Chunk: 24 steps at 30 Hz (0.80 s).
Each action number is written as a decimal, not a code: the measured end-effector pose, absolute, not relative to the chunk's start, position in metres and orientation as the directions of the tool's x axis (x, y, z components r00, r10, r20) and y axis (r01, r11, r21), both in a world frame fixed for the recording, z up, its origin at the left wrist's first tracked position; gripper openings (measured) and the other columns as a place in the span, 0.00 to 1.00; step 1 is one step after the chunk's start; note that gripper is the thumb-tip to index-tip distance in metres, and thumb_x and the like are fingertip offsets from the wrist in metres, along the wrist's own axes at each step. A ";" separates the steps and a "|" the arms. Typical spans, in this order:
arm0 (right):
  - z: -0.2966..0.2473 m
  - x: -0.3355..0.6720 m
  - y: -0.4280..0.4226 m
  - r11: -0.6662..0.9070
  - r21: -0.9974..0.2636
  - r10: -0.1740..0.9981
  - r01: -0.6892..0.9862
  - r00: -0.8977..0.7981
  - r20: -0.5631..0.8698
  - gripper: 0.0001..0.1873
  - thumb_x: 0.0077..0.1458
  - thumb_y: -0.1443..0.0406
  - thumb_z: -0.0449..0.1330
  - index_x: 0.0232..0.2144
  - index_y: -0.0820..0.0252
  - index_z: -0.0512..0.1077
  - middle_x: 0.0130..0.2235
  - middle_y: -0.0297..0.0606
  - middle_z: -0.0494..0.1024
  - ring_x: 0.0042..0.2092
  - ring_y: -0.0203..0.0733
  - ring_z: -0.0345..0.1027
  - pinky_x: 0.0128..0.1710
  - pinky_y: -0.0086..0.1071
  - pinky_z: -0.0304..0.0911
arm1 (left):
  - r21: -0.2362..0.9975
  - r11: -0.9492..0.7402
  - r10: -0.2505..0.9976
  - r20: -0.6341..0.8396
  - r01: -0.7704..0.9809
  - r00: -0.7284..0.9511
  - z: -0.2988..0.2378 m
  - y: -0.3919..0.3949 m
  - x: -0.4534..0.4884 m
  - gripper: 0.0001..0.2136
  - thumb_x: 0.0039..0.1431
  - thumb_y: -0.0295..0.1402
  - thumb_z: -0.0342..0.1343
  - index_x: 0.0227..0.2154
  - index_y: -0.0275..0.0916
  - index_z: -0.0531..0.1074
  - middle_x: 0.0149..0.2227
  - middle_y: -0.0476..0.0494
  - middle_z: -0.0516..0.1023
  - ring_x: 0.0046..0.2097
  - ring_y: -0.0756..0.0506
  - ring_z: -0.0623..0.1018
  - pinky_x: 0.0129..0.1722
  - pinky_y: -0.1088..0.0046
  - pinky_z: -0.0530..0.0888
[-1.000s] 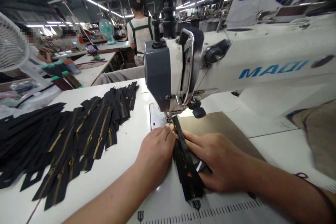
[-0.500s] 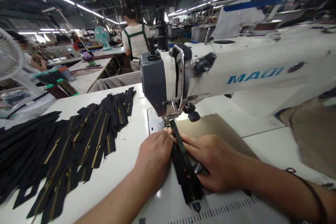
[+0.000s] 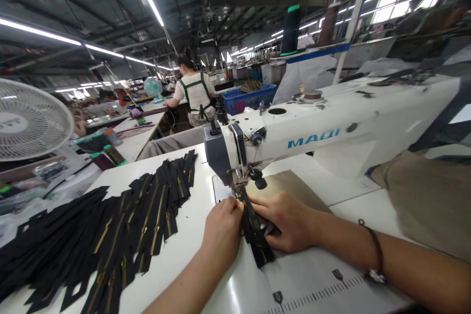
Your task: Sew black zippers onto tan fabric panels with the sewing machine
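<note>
A black zipper (image 3: 256, 235) with brass teeth runs lengthwise under the presser foot of a white sewing machine (image 3: 241, 157). Beside it and partly under it lies a beige fabric piece (image 3: 294, 186). My left hand (image 3: 225, 223) is closed at the zipper's left edge, its fingertips pinching close to the presser foot. On the other side my right hand (image 3: 287, 221) grips the fabric along the zipper's right edge, index finger forward and thumb lower down. Its palm hides part of the fabric. The zipper's near end hangs loose toward me on the white table.
Many black zippers (image 3: 143, 221) lie fanned out on the table at left. Behind them are thread cones (image 3: 114, 155) and a white fan (image 3: 33, 117). More beige fabric (image 3: 423, 201) is at right. A co-worker (image 3: 195, 91) stands beyond, near a blue basket (image 3: 250, 95).
The head view has tilted up and shows more of the room. The zipper's near end has moved forward toward the needle, away from the table's zero mark. Both hands keep their hold.
</note>
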State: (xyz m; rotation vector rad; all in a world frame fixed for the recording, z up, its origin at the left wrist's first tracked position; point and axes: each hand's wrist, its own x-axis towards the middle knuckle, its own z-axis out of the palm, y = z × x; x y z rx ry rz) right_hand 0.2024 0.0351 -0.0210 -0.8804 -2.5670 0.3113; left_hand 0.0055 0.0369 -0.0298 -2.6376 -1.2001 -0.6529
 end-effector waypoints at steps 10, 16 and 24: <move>-0.027 0.204 0.004 0.741 -0.376 0.669 0.556 -0.654 0.352 0.26 0.52 0.64 0.55 0.55 0.60 0.64 0.58 0.47 0.65 0.51 0.50 0.67 0.47 0.40 0.66 | 0.048 -0.749 0.589 0.507 0.661 0.630 -0.025 0.006 -0.006 0.13 0.54 0.23 0.50 0.42 0.36 0.74 0.46 0.38 0.77 0.46 0.40 0.78 0.47 0.56 0.76; -0.036 0.206 -0.030 0.715 -0.317 0.699 0.623 -0.633 0.334 0.22 0.57 0.69 0.47 0.53 0.62 0.68 0.58 0.48 0.66 0.47 0.50 0.71 0.41 0.41 0.70 | 0.122 -0.724 0.636 0.500 0.679 0.588 -0.026 0.002 -0.004 0.12 0.54 0.22 0.52 0.40 0.35 0.75 0.45 0.39 0.78 0.47 0.41 0.77 0.49 0.56 0.74; -0.035 0.202 -0.033 0.702 -0.225 0.711 0.676 -0.641 0.291 0.23 0.54 0.70 0.48 0.50 0.63 0.70 0.58 0.50 0.65 0.42 0.52 0.73 0.36 0.42 0.71 | 0.139 -0.718 0.644 0.503 0.682 0.576 -0.025 -0.001 -0.004 0.12 0.51 0.21 0.54 0.39 0.35 0.75 0.45 0.39 0.78 0.46 0.42 0.78 0.50 0.59 0.74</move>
